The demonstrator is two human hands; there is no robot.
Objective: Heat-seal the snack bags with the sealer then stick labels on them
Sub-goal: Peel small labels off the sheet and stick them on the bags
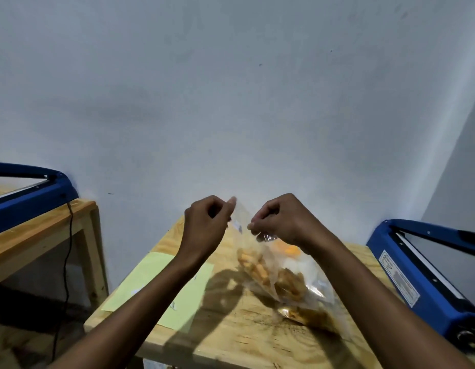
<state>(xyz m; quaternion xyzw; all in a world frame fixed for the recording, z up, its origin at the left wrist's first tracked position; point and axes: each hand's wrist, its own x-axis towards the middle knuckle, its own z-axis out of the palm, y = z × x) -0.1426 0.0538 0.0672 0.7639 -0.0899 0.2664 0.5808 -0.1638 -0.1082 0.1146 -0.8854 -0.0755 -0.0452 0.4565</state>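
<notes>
Holding a clear snack bag [260,265] up by its open top above the wooden worktop [231,334].
Left hand [204,225] and right hand [281,219] each pinch the bag's top edge, fingers curled on the plastic; a second filled bag [308,312] lies beneath near the right edge, beside a blue sealer [422,278], and a pale green label sheet [156,288] lies at the left edge.

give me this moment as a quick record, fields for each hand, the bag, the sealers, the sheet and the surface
left hand: pinches top of snack bag
right hand: pinches top of same bag
snack bag: clear, holds orange-brown snacks, raised at its top over the table
right sealer: blue, arm raised, at table's right edge
left sealer: blue, on separate bench
label sheet: pale green, flat under left forearm
table: light wood
</notes>
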